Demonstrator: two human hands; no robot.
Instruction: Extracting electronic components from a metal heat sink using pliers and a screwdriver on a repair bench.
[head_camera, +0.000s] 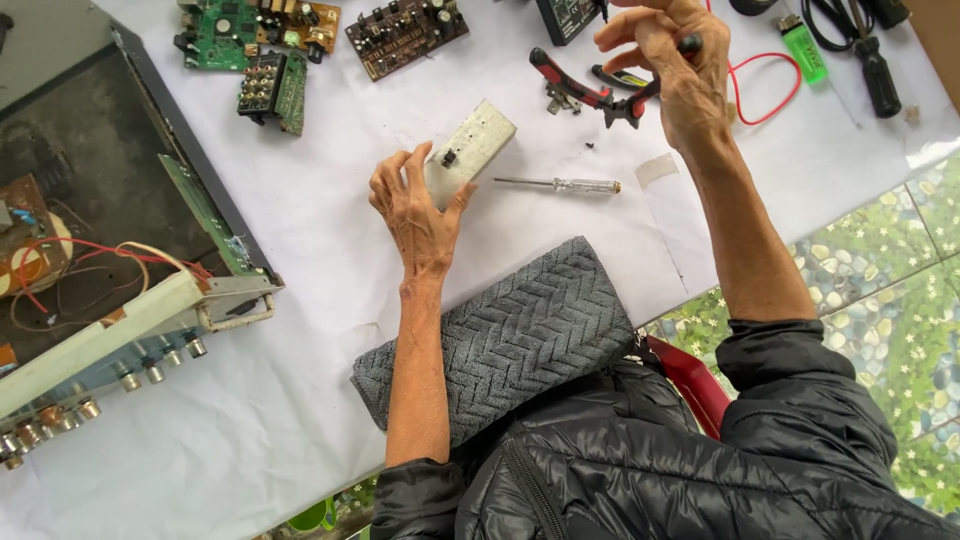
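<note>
My left hand (415, 205) grips the near end of a small grey metal block (470, 150) with a dark part on its top face, lying on the white sheet. My right hand (672, 62) is raised at the far right, fingers closed around red-and-black handled pliers (585, 90), whose handles stick out to the left. A clear-handled screwdriver (560, 184) lies on the sheet between the two hands. A tiny dark screw (590, 146) rests near the pliers.
An opened amplifier chassis (100, 250) with wires fills the left. Circuit boards (300, 40) lie at the top. A folded grey towel (520, 335) sits near my chest. A green lighter (805, 50), red wire (770, 90) and black tools (875, 60) lie top right.
</note>
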